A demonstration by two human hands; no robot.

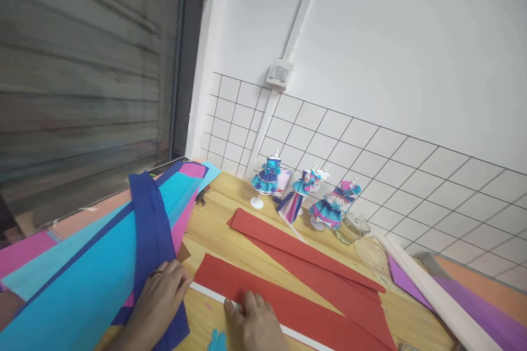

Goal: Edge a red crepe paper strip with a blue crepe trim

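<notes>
A long red paper piece [230, 274] lies on the wooden table, with a narrow white strip [302, 335] along its near edge. My left hand [160, 296] is at the left end of this strip, fingers bent and drawn together on it. Farther right, my right hand [258, 322] pinches the strip's edge, thumb on the near side and curled fingers over the red paper. Beneath and beside my left wrist is a dark blue paper band [150, 225]. A small crumpled teal scrap [217, 340] sits between the hands.
More folded red paper [304, 255] lies beyond. Large blue, pink and navy sheets [90, 263] are piled at left. Small dress forms in paper dresses [267, 175] stand at the back, beside a glass bowl [352, 228]. A pale roll [436, 296] and purple sheets [473, 301] are at right.
</notes>
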